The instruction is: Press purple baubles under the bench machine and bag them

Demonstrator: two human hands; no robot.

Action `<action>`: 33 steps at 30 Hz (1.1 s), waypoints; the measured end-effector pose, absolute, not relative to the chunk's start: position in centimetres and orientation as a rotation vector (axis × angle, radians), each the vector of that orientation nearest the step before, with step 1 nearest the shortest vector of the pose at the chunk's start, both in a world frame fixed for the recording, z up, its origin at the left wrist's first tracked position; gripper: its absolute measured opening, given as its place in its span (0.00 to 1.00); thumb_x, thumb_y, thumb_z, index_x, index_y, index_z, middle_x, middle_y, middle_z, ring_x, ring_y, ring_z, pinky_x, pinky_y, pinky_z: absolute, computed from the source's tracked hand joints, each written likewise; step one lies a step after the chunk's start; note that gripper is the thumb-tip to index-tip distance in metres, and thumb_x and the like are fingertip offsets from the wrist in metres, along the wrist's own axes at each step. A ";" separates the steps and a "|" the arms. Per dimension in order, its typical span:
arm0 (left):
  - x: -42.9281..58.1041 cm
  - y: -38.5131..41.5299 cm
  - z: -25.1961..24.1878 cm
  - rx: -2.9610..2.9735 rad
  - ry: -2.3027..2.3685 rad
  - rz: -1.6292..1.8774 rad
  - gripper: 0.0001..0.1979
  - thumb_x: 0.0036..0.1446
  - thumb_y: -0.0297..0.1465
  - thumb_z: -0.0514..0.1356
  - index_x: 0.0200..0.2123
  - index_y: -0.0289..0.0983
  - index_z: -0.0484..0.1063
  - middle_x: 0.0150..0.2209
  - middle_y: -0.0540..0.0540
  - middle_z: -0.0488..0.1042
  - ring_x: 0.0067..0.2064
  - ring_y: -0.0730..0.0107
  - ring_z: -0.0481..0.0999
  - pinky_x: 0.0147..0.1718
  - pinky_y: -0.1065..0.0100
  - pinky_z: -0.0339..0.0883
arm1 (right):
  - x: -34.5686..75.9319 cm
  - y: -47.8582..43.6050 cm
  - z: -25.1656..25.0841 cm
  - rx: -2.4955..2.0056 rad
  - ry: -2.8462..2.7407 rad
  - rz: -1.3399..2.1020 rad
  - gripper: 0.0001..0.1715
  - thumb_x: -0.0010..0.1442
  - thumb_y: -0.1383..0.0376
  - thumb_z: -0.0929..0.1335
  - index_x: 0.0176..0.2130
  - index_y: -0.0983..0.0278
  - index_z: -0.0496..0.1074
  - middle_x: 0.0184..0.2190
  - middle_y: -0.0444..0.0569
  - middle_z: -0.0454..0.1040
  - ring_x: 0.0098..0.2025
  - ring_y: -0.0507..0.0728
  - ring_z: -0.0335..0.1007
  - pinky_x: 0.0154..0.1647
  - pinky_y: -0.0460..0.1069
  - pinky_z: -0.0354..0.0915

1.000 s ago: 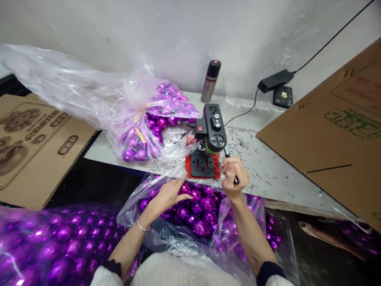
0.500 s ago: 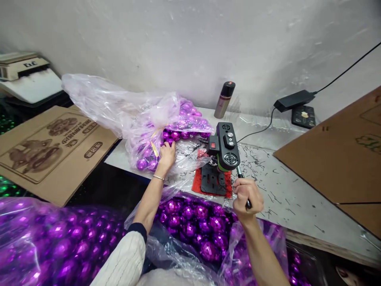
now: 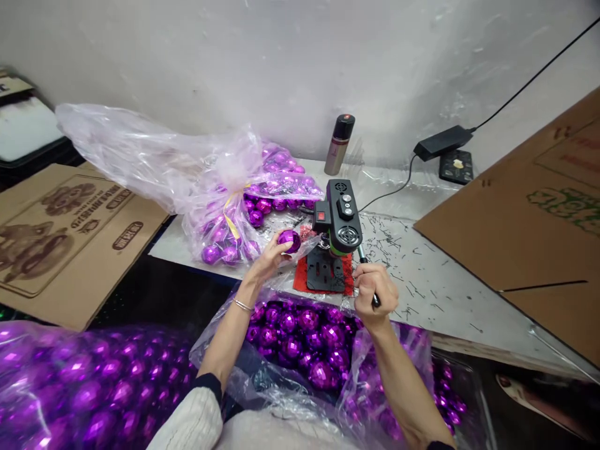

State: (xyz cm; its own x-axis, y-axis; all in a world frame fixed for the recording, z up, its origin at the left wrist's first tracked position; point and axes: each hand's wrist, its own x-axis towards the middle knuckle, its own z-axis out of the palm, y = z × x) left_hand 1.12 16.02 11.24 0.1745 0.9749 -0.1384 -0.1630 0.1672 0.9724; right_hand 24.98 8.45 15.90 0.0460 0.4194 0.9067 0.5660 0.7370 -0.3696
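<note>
One purple ball (image 3: pixel 289 241): held above the near part of the table (image 3: pixel 452 281), just left of the machine (image 3: pixel 344 215); its faceted, mirror-bright skin faces me.
Left hand (image 3: pixel 269 259): fingers curled partway round the ball, thumb across its front; the fingertips beneath are partly hidden, so I cannot tell how many bear on it.
Right hand (image 3: pixel 377 290): closed in a fist round the lever handle (image 3: pixel 375 301); the dark end shows below the fingers.
Weight of the ball: light, I judge — probably a hollow shell; a small grip force should carry it.
Stiffness: rigid, I would guess, with little give before it dents or cracks; I would not squeeze it hard.
Surface: glossy and likely slippery; the facet edges may lend the pads a little bite.
Where to take hold: round the widest part, thumb opposed to two or three fingers; I would keep contact broad and light, since rubbing could dull the finish.
Machine base: black plate (image 3: pixel 313 278) on a red cloth (image 3: pixel 301 285); both lie to the right of the ball, near but below it.
Similar balls: a heap of loose balls (image 3: pixel 323 375) below the table's front edge; more inside the tied bag (image 3: pixel 225 169) at left — clear film over them.
</note>
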 end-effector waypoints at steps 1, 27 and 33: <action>1.8 15.3 11.0 0.968 0.997 1.064 0.31 0.55 0.41 0.68 0.61 0.41 0.69 0.53 0.43 0.78 0.43 0.66 0.80 0.35 0.69 0.75 | 25.0 8.5 15.9 -0.823 -1.579 -0.139 0.17 0.67 0.74 0.63 0.28 0.60 0.65 0.24 0.42 0.71 0.27 0.53 0.72 0.26 0.49 0.64; 5.8 13.0 6.7 0.676 0.913 0.962 0.22 0.60 0.45 0.71 0.51 0.39 0.74 0.46 0.43 0.83 0.40 0.65 0.86 0.44 0.63 0.83 | 25.1 8.5 16.6 -0.837 -1.605 -0.128 0.15 0.68 0.73 0.63 0.30 0.59 0.66 0.25 0.43 0.72 0.27 0.52 0.70 0.26 0.48 0.63; 6.9 12.7 6.5 0.996 1.074 0.937 0.39 0.52 0.43 0.76 0.63 0.38 0.70 0.43 0.44 0.82 0.35 0.65 0.83 0.35 0.65 0.79 | 25.1 8.5 16.7 -0.849 -1.613 -0.150 0.15 0.70 0.72 0.62 0.31 0.59 0.64 0.24 0.42 0.71 0.27 0.52 0.70 0.27 0.48 0.64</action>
State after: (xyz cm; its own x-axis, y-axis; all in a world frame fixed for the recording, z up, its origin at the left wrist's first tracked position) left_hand 6.91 12.73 6.52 0.2161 0.9442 -0.2484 -0.1183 0.2778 0.9533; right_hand 25.10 8.46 16.66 0.0151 0.4344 0.9006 0.5929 0.7214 -0.3579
